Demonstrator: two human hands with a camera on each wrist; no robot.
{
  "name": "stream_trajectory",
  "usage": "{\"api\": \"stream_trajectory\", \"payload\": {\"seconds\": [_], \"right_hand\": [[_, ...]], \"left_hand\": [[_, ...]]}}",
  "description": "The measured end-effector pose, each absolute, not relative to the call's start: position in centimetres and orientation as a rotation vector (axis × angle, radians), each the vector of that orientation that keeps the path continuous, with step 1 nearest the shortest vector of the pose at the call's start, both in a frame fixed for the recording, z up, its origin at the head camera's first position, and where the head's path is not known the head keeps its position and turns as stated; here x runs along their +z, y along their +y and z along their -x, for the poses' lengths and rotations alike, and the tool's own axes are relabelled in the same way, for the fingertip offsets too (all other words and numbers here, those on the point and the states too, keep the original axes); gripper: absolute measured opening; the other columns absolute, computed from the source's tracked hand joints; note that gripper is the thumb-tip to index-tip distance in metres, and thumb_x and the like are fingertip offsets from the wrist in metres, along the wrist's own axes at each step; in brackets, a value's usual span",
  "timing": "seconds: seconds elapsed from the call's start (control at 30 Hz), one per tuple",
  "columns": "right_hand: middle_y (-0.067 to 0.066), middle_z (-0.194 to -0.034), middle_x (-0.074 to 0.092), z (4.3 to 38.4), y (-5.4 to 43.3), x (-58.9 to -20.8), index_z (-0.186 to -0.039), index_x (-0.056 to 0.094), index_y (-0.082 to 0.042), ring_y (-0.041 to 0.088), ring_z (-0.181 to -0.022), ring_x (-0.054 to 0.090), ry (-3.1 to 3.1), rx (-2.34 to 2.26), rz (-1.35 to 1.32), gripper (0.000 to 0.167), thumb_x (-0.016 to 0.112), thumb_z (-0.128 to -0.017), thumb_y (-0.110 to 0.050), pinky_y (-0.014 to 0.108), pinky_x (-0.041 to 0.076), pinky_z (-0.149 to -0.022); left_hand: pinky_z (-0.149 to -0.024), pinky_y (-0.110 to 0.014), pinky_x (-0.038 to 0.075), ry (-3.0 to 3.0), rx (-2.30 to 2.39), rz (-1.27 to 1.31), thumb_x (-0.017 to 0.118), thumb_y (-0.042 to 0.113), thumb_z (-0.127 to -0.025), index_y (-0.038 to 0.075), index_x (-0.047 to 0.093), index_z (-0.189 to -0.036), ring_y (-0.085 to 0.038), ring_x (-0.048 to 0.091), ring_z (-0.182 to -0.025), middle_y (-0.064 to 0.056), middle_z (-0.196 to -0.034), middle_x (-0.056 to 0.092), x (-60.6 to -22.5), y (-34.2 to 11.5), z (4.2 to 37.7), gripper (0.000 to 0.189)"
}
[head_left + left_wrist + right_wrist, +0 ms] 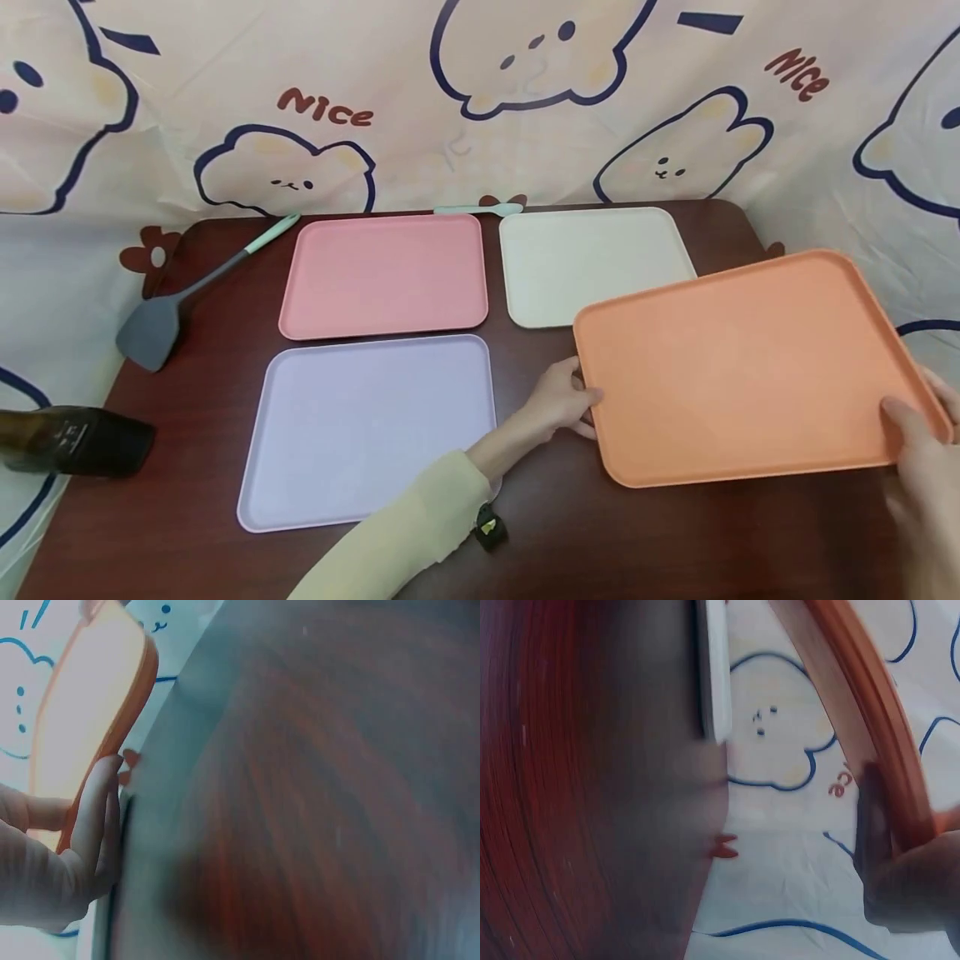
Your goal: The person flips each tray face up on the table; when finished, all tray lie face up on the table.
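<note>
Both hands hold an orange tray (750, 367) above the right part of the table. My left hand (562, 396) pinches its left edge, thumb on top and fingers beneath. At the lower right corner my right hand (918, 433) grips the other side, its thumb over the rim. In the left wrist view the tray (90, 712) tilts up between thumb and fingers. The right wrist view shows the tray's underside and edge (870, 697) raised off the table. Partly behind the orange tray lies a white tray (592, 262).
A pink tray (386, 279) and a lavender tray (367, 433) lie on the dark wooden table (525, 550). To the left are a grey spatula (153, 329) and a dark bottle-like object (82, 437). A pale green utensil (480, 210) lies at the back edge, before a printed curtain (420, 158).
</note>
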State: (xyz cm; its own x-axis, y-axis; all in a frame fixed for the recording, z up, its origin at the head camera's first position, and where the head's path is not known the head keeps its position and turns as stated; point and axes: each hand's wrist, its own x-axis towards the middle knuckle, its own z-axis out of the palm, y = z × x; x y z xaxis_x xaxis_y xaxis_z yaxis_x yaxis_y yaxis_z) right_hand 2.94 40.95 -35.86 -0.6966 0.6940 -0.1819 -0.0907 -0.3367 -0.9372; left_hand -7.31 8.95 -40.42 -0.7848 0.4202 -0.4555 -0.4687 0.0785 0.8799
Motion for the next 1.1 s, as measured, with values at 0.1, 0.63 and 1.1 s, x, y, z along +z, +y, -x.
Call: {"api": "stream_trajectory", "payload": {"seconds": [0.1, 0.63, 1.1], "right_hand": [[-0.008, -0.095, 0.068, -2.9, 41.7, -36.3, -0.123, 0.064, -0.014, 0.005, -0.071, 0.068, -1.605, 2.046, 0.678, 0.043, 0.052, -0.092, 0.013, 0.020, 0.053, -0.051], [0.017, -0.086, 0.062, -1.8, 40.8, -39.0, -0.114, 0.054, 0.010, -0.008, -0.064, 0.048, -3.120, 0.820, 0.237, 0.033, 0.069, -0.086, 0.001, 0.022, 0.045, -0.049], [0.003, -0.078, 0.054, -1.5, 40.0, -40.4, -0.130, 0.047, 0.007, 0.004, -0.060, 0.046, -3.218, 0.746, 0.007, 0.054, 0.065, -0.079, 0.007, 0.025, 0.036, -0.050]], "left_hand": [[-0.050, -0.036, 0.057, 1.799, 1.722, -0.028, 0.056, -0.005, -0.093, -0.002, 0.054, -0.120, -0.027, 0.066, -0.056, -0.014, -0.074, 0.062, -40.3, 7.6, 7.7, 0.027], [-0.050, -0.028, 0.052, 2.549, 1.240, -0.383, 0.060, -0.003, -0.088, -0.004, 0.054, -0.109, -0.022, 0.066, -0.069, -0.015, -0.085, 0.065, -39.7, 2.5, 5.9, 0.022], [-0.053, -0.034, 0.052, 2.637, 1.124, -0.371, 0.061, -0.003, -0.089, -0.018, 0.018, -0.143, -0.028, 0.065, -0.069, -0.022, -0.080, 0.063, -40.0, 2.1, 4.3, 0.071]]}}
